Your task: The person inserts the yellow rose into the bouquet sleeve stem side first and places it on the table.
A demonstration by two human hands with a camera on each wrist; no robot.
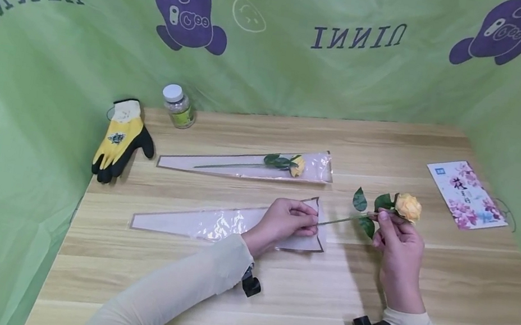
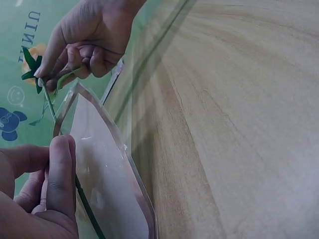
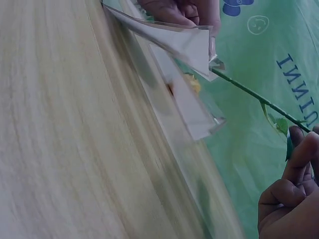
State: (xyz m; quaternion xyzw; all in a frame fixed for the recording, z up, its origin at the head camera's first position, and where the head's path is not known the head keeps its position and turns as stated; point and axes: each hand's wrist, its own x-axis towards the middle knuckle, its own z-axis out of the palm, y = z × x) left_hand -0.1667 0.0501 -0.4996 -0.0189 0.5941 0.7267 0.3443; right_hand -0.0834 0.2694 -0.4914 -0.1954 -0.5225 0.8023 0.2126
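My right hand (image 1: 399, 250) pinches a pale orange rose (image 1: 408, 207) by its stem, just below the bloom and among the green leaves. The stem (image 3: 254, 93) runs left into the wide mouth of a clear, brown-edged flower sleeve (image 1: 225, 225) lying on the table. At that mouth my left hand (image 1: 286, 221) grips the sleeve's upper edge between thumb and fingers, right where the stem passes. In the left wrist view, the lower stem (image 2: 85, 201) shows dark green past the fingertips, along the raised, gaping film. My left hand hides part of the sleeve in the head view.
Behind lies a second sleeve (image 1: 171, 161) with another rose (image 1: 297, 166) in it. A yellow-black glove (image 1: 120, 134) and a white-capped jar (image 1: 180, 110) stand at the back left. A flower-printed card (image 1: 467, 194) lies at right. Green cloth (image 1: 274, 74) walls the table (image 1: 287, 314).
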